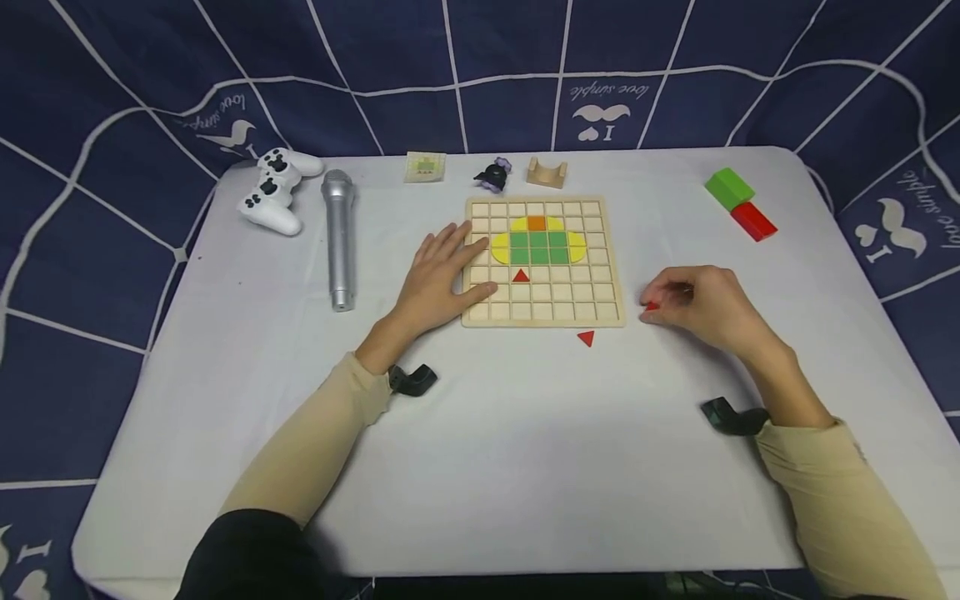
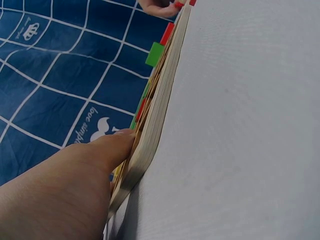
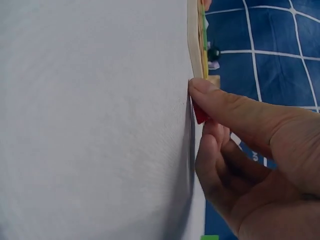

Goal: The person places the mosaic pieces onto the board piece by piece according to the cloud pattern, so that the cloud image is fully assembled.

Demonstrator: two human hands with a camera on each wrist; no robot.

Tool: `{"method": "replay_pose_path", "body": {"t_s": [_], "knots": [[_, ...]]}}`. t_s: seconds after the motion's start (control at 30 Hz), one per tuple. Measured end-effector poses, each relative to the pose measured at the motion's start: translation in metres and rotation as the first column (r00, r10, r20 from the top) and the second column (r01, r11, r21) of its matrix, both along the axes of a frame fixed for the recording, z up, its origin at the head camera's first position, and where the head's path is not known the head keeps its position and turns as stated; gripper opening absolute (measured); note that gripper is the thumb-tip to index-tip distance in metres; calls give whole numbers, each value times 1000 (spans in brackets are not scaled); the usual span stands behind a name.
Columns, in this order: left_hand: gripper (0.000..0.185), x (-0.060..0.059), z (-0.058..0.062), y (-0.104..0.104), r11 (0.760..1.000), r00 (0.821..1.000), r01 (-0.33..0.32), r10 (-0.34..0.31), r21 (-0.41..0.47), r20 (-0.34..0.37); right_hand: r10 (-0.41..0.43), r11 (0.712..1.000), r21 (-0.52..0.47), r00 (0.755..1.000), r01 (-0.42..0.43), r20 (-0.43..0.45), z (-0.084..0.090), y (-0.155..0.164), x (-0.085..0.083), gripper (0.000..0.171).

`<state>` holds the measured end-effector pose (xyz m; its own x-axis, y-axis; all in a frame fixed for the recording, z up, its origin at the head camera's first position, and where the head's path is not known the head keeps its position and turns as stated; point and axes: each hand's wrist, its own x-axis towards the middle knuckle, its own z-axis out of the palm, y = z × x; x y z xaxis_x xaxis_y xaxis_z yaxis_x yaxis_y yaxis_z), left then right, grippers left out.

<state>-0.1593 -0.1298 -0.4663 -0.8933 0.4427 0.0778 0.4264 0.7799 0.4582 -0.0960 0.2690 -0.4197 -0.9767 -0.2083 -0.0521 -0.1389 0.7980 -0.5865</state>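
A wooden grid board (image 1: 603,312) lies on the table. Green squares (image 1: 538,247), an orange square (image 1: 537,223) and yellow rounded pieces (image 1: 500,248) fill its upper middle. One red triangle (image 1: 521,276) sits on the grid below them, and another red triangle (image 1: 587,338) lies just off the near edge. My left hand (image 1: 435,279) rests on the board's left edge with spread fingers. Right of the board, my right hand (image 1: 705,308) pinches a small red piece (image 3: 200,114) between thumb and fingers; its full shape is hidden.
At the back left are a white game controller (image 1: 273,192) and a silver microphone (image 1: 341,242). Behind the board stand a small patterned card (image 1: 425,167), a dark little figure (image 1: 493,175) and a curved wooden block (image 1: 547,173). Green (image 1: 730,189) and red blocks (image 1: 753,222) lie back right.
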Motion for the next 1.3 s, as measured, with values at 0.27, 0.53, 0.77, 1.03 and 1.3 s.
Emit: {"method": "replay_pose_path", "body": {"t_s": [0.27, 0.53, 0.77, 1.03, 1.3], "knots": [[78, 1, 0, -1, 1000, 1000, -4, 4, 5, 0, 29, 999, -41, 998, -31, -49, 6, -6, -5, 17], [78, 0, 0, -1, 1000, 1000, -7, 7, 11, -2, 168, 983, -42, 974, -176, -154, 19, -58, -42, 12], [78, 1, 0, 0, 1000, 1000, -2, 2, 9, 1, 179, 981, -50, 974, -187, -139, 7, -91, -55, 8], [78, 1, 2, 3, 1000, 1000, 22, -22, -9, -8, 158, 984, -47, 965, -171, -210, -8, -93, -48, 15], [78, 1, 1, 1, 1000, 1000, -5, 5, -6, 6, 202, 979, 12, 948, -205, -247, -7, -99, -48, 16]]}}
